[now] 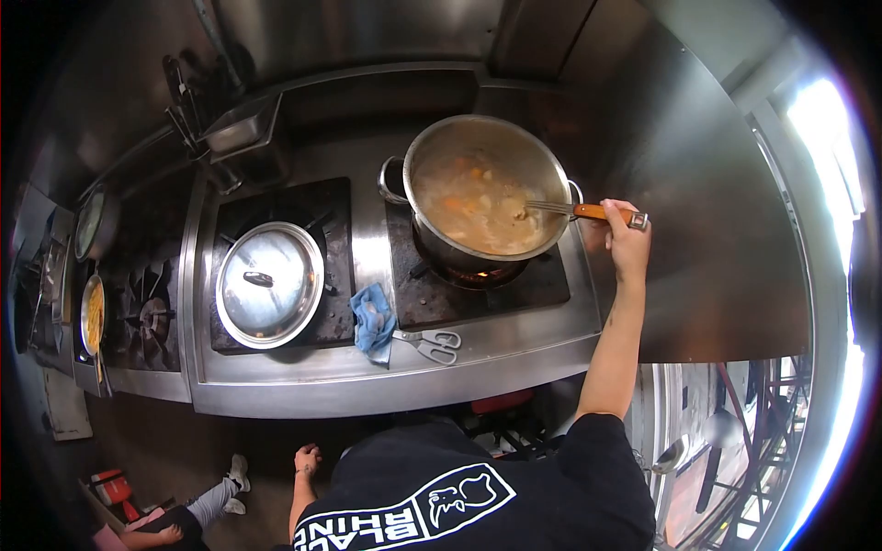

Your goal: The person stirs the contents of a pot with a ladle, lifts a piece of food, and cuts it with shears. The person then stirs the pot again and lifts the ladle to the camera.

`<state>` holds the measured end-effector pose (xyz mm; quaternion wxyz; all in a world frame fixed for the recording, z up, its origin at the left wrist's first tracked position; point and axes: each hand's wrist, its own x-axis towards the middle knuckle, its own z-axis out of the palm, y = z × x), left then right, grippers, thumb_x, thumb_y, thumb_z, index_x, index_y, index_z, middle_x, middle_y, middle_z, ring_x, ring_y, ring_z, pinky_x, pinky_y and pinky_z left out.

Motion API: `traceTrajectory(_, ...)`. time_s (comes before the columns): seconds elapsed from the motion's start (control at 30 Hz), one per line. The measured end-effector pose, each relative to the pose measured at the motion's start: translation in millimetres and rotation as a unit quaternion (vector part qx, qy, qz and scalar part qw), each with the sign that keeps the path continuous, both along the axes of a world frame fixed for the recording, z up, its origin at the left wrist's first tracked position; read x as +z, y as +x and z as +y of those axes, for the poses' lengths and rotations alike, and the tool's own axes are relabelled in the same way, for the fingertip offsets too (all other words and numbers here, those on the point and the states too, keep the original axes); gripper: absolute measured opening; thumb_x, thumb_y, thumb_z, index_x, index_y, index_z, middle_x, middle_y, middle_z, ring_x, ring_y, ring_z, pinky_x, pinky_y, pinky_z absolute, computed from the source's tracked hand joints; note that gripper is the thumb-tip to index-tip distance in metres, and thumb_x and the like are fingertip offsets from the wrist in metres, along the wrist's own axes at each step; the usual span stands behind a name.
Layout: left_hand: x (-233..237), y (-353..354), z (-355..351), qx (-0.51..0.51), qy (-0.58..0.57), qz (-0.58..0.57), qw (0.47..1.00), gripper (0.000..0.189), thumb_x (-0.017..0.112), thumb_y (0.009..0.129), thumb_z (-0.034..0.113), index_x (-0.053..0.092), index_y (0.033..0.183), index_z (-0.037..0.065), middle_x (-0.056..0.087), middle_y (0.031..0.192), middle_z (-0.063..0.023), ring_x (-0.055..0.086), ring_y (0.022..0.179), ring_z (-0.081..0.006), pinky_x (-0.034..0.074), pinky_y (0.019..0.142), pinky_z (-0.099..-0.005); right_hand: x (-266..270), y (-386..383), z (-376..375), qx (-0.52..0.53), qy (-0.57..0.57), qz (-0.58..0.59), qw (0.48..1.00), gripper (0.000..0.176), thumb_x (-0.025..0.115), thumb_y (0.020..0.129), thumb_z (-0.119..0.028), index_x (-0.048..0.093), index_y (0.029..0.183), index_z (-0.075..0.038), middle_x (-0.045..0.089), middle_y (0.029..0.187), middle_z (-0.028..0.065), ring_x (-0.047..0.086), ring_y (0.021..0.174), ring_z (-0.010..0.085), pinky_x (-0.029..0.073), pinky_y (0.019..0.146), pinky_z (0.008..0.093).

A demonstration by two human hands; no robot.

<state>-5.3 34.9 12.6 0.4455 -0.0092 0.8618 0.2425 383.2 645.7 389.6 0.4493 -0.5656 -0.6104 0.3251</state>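
My right hand (625, 239) grips the orange wooden handle of a ladle (588, 210) whose metal end dips into a large steel pot (432, 156). The pot holds a pale stew with orange pieces and sits on the right burner, where a flame shows underneath. My left hand (308, 457) hangs low by my side below the counter front, fingers loosely curled, holding nothing.
A covered pot with a steel lid (269, 283) sits on the middle burner. A blue cloth (374, 317) and scissors (434, 343) lie on the stove front. Pans (92, 312) stand at far left, a steel tray (243, 124) behind. Another person sits on the floor (197, 510).
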Motion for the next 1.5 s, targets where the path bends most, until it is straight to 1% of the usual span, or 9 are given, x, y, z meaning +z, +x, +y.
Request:
traceTrajectory(0.1, -5, -1, -3, 0.005, 0.007, -0.010, 1.000, 0.030, 0.058, 0.080, 0.012, 0.062, 0.108, 0.000, 0.067, 0.082, -0.0095, 0.064, 0.064, -0.0147, 0.049, 0.054, -0.0276, -6, 7, -1, -0.007, 0.018, 0.133, 0.991, 0.024, 0.061, 0.087, -0.021, 0.064, 0.090, 0.002, 0.063, 0.066, 0.0077, 0.049, 0.044, 0.0064, 0.035, 0.039, 0.0201)
traceTrajectory(0.33, 2, -4, 10, 0.014, 0.023, 0.005, 1.000, 0.030, 0.056, 0.078, 0.008, 0.063, 0.106, 0.000, 0.067, 0.082, -0.0092, 0.063, 0.062, -0.0139, 0.049, 0.054, -0.0272, 13, 11, -21, -0.028, 0.029, 0.169, 0.985, 0.021, 0.061, 0.087, -0.017, 0.063, 0.089, 0.004, 0.063, 0.066, 0.0086, 0.050, 0.047, 0.0054, 0.033, 0.037, 0.0178)
traceTrajectory(0.43, -10, -10, 5, 0.020, 0.075, 0.001, 0.997, 0.032, 0.053, 0.079, 0.006, 0.060, 0.110, 0.003, 0.063, 0.078, -0.0055, 0.058, 0.057, -0.0129, 0.042, 0.045, -0.0262, 31, 13, -37, 0.001, 0.038, 0.095, 0.995, 0.020, 0.061, 0.087, -0.019, 0.063, 0.088, 0.001, 0.064, 0.070, 0.0078, 0.051, 0.048, 0.0056, 0.033, 0.039, 0.0189)
traceTrajectory(0.53, 5, 0, 15, -0.010, 0.037, 0.022, 0.999, 0.032, 0.056, 0.078, 0.009, 0.062, 0.108, -0.001, 0.067, 0.084, -0.0103, 0.063, 0.064, -0.0133, 0.049, 0.056, -0.0249, 44, 8, -52, -0.002, 0.050, -0.037, 0.998, 0.018, 0.063, 0.086, -0.017, 0.062, 0.089, 0.000, 0.059, 0.075, 0.0023, 0.054, 0.059, 0.0070, 0.038, 0.047, 0.0189)
traceTrajectory(0.6, 9, 6, 14, -0.019, 0.010, 0.001, 1.000, 0.032, 0.057, 0.079, 0.010, 0.061, 0.109, -0.001, 0.067, 0.086, -0.0103, 0.063, 0.065, -0.0132, 0.049, 0.058, -0.0253, 43, 2, -57, 0.096, 0.215, -0.028, 0.972, 0.014, 0.066, 0.084, -0.010, 0.061, 0.090, 0.002, 0.059, 0.078, 0.0005, 0.052, 0.064, 0.0055, 0.040, 0.057, 0.0175)
traceTrajectory(0.7, -9, 12, -2, 0.026, 0.034, -0.016, 0.999, 0.033, 0.059, 0.080, 0.011, 0.061, 0.110, -0.001, 0.067, 0.087, -0.0101, 0.063, 0.065, -0.0132, 0.050, 0.058, -0.0260, 58, -8, -74, 0.066, 0.191, -0.097, 0.975, 0.015, 0.068, 0.079, -0.004, 0.063, 0.091, 0.002, 0.062, 0.079, 0.0036, 0.057, 0.072, 0.0112, 0.046, 0.070, 0.0225)
traceTrajectory(1.1, -10, 17, -26, 0.046, 0.024, -0.026, 0.998, 0.026, 0.060, 0.085, 0.011, 0.060, 0.108, -0.001, 0.065, 0.080, -0.0066, 0.062, 0.063, -0.0127, 0.050, 0.058, -0.0253, 39, -6, -58, 0.088, 0.089, -0.060, 0.990, 0.016, 0.064, 0.083, -0.014, 0.061, 0.085, 0.001, 0.058, 0.065, 0.0009, 0.051, 0.063, 0.0050, 0.040, 0.059, 0.0194)
traceTrajectory(1.33, 8, 13, -13, 0.017, 0.013, -0.012, 1.000, 0.027, 0.062, 0.085, 0.014, 0.061, 0.109, 0.003, 0.066, 0.081, -0.0050, 0.062, 0.061, -0.0118, 0.046, 0.049, -0.0252, -6, 1, -35, 0.114, -0.018, 0.132, 0.985, 0.020, 0.060, 0.087, -0.021, 0.061, 0.083, -0.001, 0.061, 0.062, 0.0072, 0.042, 0.041, 0.0038, 0.031, 0.039, 0.0190)
traceTrajectory(1.5, 43, 4, 5, -0.131, 0.033, -0.091, 0.987, 0.030, 0.056, 0.088, 0.013, 0.057, 0.114, -0.002, 0.067, 0.091, -0.0101, 0.064, 0.081, -0.0167, 0.051, 0.070, -0.0277, -18, 3, -56, 0.057, -0.012, 0.218, 0.974, 0.019, 0.058, 0.089, -0.021, 0.059, 0.088, -0.002, 0.063, 0.065, 0.0093, 0.044, 0.042, 0.0042, 0.032, 0.039, 0.0172)
